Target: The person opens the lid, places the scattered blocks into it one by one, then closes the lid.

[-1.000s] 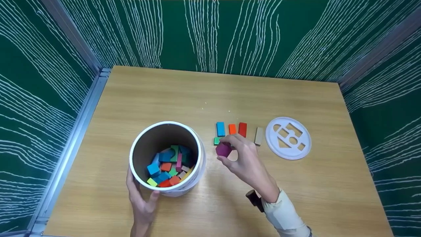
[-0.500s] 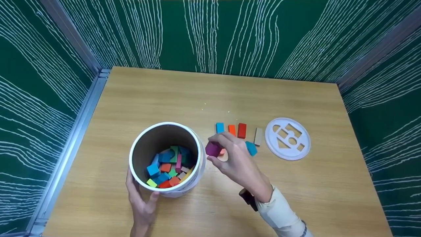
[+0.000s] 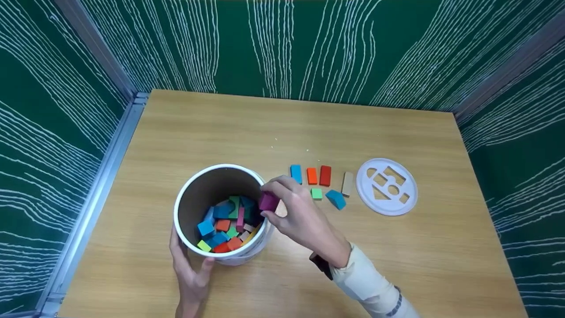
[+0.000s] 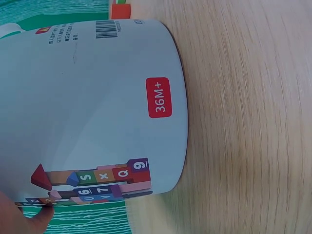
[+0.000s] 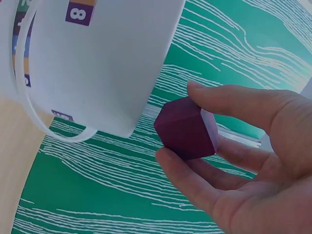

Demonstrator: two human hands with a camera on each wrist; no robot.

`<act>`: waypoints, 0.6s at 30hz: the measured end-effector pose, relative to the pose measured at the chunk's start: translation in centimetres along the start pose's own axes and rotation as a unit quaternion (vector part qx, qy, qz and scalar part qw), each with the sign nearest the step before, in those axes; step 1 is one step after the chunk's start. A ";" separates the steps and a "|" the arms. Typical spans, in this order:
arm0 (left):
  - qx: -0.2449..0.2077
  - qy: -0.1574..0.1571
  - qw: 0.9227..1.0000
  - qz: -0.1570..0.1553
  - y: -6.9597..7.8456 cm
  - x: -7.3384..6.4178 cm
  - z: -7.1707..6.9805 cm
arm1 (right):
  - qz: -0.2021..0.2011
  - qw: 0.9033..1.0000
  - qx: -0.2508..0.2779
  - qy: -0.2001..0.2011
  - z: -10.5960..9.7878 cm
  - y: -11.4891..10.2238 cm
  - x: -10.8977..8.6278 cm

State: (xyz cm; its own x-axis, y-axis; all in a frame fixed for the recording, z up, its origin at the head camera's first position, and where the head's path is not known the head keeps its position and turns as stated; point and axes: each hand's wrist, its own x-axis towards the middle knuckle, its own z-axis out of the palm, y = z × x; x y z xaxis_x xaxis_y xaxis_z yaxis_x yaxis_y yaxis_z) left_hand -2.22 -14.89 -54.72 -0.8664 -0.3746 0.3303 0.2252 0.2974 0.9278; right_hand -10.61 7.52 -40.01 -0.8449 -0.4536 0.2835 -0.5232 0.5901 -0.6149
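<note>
A white cardboard bucket (image 3: 220,166) stands upright on the table, several coloured toy blocks (image 3: 223,225) lying inside it. My left hand (image 3: 190,276) holds the bucket at its near left side, thumb by the front rim. In the left wrist view the bucket's printed wall (image 4: 102,107) fills much of the picture, with part of the hand at the lower left. My right hand (image 3: 300,216) pinches a purple block (image 3: 268,201) between thumb and fingertips, and it overlaps the bucket's right rim from above. The right wrist view shows this many-sided block (image 5: 185,129) beside the bucket's top edge.
Right of the bucket lie a blue block (image 3: 295,173), an orange one (image 3: 312,176), a red one (image 3: 325,175), a green one (image 3: 316,193), a blue arch-like one (image 3: 336,199) and a tan one (image 3: 348,183). Beyond them is a white lid (image 3: 382,206) with shaped holes.
My right hand has carried the purple block leftward from above the loose blocks to the bucket's right rim, uncovering the green and blue arch-like blocks. My left hand has stayed on the bucket.
</note>
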 end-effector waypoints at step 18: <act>-0.014 0.000 1.000 0.011 0.1 0.1 -0.2 | -0.010 0.998 0.000 -0.057 2.6 -1.1 1.2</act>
State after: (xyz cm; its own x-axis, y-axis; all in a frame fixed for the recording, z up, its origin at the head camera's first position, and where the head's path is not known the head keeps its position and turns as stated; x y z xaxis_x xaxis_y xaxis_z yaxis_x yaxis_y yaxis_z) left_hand -2.15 -15.09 -54.60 -0.8608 -0.3690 0.3504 0.2565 0.2801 0.9251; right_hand -10.78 4.58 -40.95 -0.8163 -0.5378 0.2105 -0.5395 0.5799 -0.6104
